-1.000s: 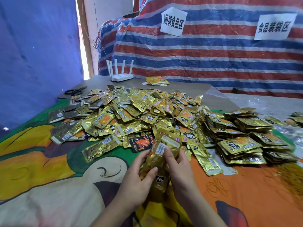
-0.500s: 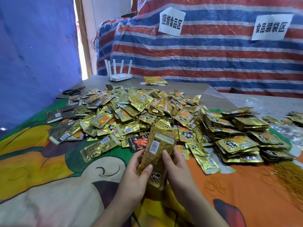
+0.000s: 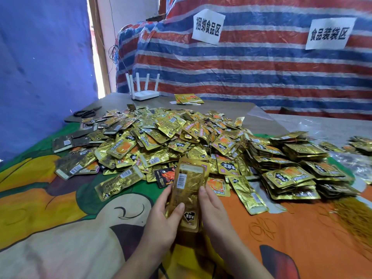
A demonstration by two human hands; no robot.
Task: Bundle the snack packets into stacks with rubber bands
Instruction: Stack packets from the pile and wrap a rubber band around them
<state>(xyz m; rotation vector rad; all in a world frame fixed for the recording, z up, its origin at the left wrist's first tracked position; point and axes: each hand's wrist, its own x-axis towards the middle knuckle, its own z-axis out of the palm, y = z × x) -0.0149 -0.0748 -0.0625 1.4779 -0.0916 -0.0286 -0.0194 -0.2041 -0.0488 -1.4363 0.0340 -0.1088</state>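
Two hands hold a stack of gold packets (image 3: 189, 190) upright above the surface (image 3: 60, 228): left hand (image 3: 163, 218) with thumb curled over its front, right hand (image 3: 213, 214) gripping the other edge. Loose packets (image 3: 161, 141) lie heaped behind; what look like rubber bands (image 3: 261, 228) lie near the right hand.

I hold a small stack of gold packets (image 3: 188, 193) up on end between my left hand (image 3: 162, 220) and my right hand (image 3: 214, 213). Behind it is a big pile of packets (image 3: 161, 137). Tied bundles (image 3: 291, 170) sit to the right, near loose rubber bands (image 3: 261, 228).
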